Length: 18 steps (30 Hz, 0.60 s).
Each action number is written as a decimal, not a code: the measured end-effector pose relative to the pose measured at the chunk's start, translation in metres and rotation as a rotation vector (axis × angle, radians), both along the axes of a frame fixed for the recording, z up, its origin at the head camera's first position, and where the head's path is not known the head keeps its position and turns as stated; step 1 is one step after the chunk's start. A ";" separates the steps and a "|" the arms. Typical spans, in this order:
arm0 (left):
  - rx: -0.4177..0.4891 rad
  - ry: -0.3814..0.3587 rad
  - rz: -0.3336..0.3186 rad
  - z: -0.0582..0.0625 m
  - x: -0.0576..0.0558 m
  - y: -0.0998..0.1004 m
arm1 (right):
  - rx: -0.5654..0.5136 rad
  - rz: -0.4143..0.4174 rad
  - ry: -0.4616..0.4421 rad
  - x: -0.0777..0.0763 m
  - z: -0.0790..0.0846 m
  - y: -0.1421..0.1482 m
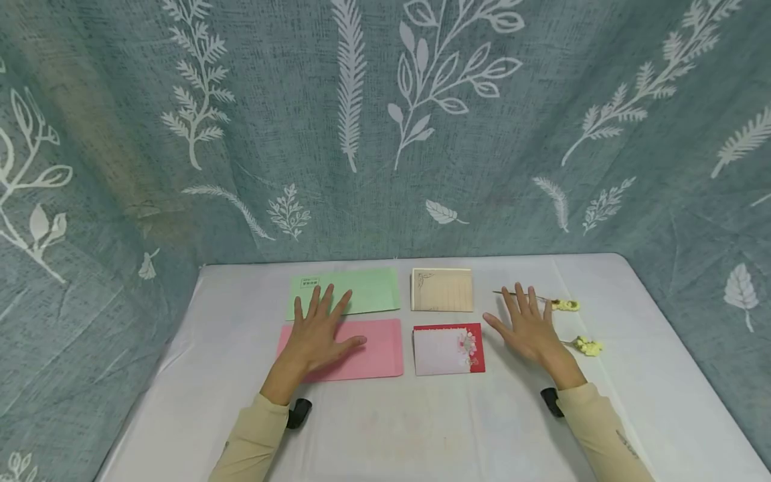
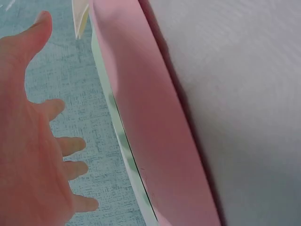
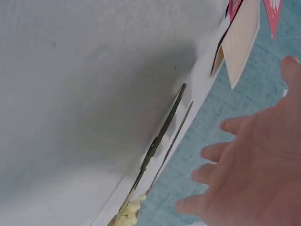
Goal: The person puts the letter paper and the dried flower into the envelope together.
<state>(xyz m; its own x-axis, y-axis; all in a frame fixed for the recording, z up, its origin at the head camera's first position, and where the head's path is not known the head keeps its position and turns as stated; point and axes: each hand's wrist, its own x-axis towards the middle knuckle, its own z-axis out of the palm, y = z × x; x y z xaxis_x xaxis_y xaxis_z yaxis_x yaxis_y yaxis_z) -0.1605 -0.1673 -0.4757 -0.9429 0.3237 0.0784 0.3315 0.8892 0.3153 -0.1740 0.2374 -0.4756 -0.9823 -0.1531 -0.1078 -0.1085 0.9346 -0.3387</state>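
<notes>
My left hand (image 1: 318, 338), fingers spread, hovers over a pink envelope (image 1: 379, 348), its fingertips reaching across a green envelope (image 1: 367, 291) behind it. Nothing is in its grasp; the left wrist view shows the bare palm beside the pink envelope (image 2: 141, 103). On the right, my other hand (image 1: 530, 328) is spread above two yellow flowers on thin stems. One flower head (image 1: 566, 305) lies farther back, the other (image 1: 587, 346) nearer; the right wrist view shows a dark stem (image 3: 164, 127) below the empty palm. Between the hands lie a beige notepad (image 1: 442, 291) and a red-bordered floral card (image 1: 446, 351).
A white cloth (image 1: 409, 435) covers the table. Blue-green curtains (image 1: 289, 134) with white leaf prints hang behind it and along both sides. Black bands (image 1: 299, 413) sit at the wrists, by the beige sleeves.
</notes>
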 end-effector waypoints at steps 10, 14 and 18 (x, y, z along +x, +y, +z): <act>0.014 0.012 -0.018 0.004 0.001 0.004 | -0.133 0.044 -0.007 -0.008 0.010 -0.001; 0.029 0.007 -0.050 0.005 0.001 0.008 | -0.262 0.053 -0.023 -0.009 0.013 -0.002; 0.061 0.010 -0.116 0.005 0.001 0.012 | -0.417 0.049 -0.037 -0.008 0.016 -0.002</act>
<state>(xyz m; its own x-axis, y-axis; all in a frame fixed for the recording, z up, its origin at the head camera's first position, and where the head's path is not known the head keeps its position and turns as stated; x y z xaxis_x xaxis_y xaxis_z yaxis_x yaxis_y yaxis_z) -0.1592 -0.1558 -0.4703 -0.8984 0.4249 0.1111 0.4346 0.8237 0.3641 -0.1823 0.2349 -0.4598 -0.9695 -0.2375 -0.0613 -0.1303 0.7104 -0.6916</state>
